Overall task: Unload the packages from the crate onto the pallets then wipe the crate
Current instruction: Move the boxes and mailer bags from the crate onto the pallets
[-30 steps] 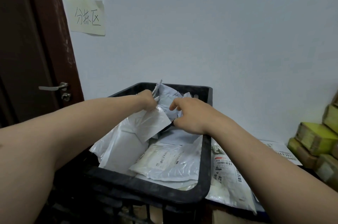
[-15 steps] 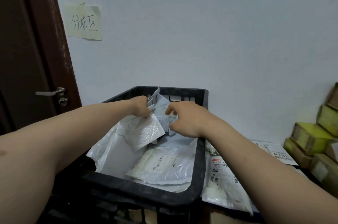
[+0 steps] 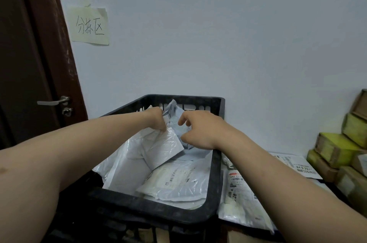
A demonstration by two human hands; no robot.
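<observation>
Left forearm [image 3: 79,143]: bare along whole visible length, small oval mark [image 3: 4,170] near frame edge. Right forearm [image 3: 278,179]: bare likewise. Left hand [image 3: 156,118], right hand [image 3: 200,129]: bare, ungloved.

Left fingers [image 3: 161,124]: my tips lay hidden behind the package [image 3: 164,143].
Right hand [image 3: 200,131]: my grip was hidden.
Crate [image 3: 151,208]: base was cut off below.

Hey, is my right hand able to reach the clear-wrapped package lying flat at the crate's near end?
Probably yes. The clear-wrapped package lies largely uncovered on top of the pile, nearer than the right hand, and the crate is open above it. The hand would only need to draw back.
</observation>
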